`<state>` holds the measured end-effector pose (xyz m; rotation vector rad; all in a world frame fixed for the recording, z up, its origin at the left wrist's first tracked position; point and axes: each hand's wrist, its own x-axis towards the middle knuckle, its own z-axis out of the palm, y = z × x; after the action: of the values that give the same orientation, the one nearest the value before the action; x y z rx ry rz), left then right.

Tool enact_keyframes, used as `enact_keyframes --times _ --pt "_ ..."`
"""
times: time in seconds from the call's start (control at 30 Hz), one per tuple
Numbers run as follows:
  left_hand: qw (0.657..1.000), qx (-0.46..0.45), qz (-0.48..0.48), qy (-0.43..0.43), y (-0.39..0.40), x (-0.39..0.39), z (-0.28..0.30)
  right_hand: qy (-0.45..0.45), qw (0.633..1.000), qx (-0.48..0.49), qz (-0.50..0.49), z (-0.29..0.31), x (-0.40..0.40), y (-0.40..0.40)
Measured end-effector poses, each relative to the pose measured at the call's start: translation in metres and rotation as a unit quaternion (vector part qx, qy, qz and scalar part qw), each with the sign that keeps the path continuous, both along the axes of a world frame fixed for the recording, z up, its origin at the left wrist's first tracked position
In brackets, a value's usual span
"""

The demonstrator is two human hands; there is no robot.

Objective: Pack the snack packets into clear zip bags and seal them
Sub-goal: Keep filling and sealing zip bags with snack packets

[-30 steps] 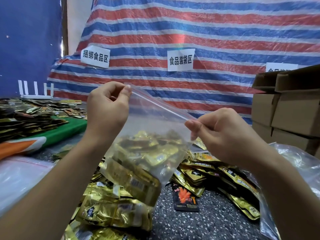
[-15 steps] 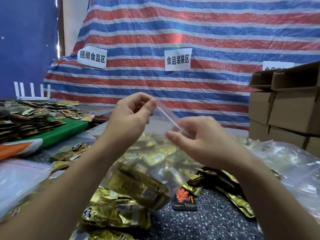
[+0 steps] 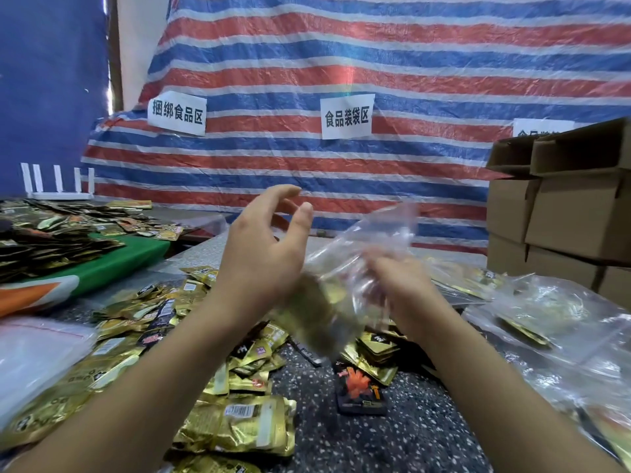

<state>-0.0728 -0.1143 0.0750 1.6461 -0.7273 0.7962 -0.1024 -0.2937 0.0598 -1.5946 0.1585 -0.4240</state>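
From the camera on your head, your left hand [image 3: 263, 254] is up in the air over the table. Its fingers are loose and spread, with the thumb apart from them. It holds nothing. The clear zip bag [image 3: 345, 285] is just to the right of that hand, close by its palm side. The bag looks blurry. You can see gold packets inside its lower part, and its top end sticks up and leans to the right.

Your right hand [image 3: 401, 286] is on the right side of the bag, and part of it is behind the clear plastic. It is blurry too. You cannot tell if those fingers grip the bag or only touch it.

Under both hands lies a big pile of gold snack packets [image 3: 239, 428] on the speckled table [image 3: 403, 435]. One dark packet with an orange picture [image 3: 360, 390] lies flat just below your right wrist. More clear bags [image 3: 553, 322] with gold packets in them sit on the right. Brown cardboard boxes [image 3: 573, 213] are stacked at the far right. A striped red and blue sheet [image 3: 341, 63] hangs behind, with white paper signs [image 3: 346, 116] on it.
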Motion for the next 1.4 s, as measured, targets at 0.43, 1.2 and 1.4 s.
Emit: enact_keyframes --times 0.43,1.2,1.4 --pt "0.996 0.057 -0.055 0.038 -0.004 -0.003 -0.004 -0.058 0.907 0.405 -0.101 -0.022 0.016 -0.075" --pt "0.970 0.223 0.069 0.075 0.007 0.024 -0.021 0.035 0.994 0.100 0.003 -0.008 0.011 -0.029" --pt "0.895 0.337 0.261 0.131 0.070 0.072 -0.050 0.039 0.996 0.051 0.066 -0.007 0.007 -0.013"
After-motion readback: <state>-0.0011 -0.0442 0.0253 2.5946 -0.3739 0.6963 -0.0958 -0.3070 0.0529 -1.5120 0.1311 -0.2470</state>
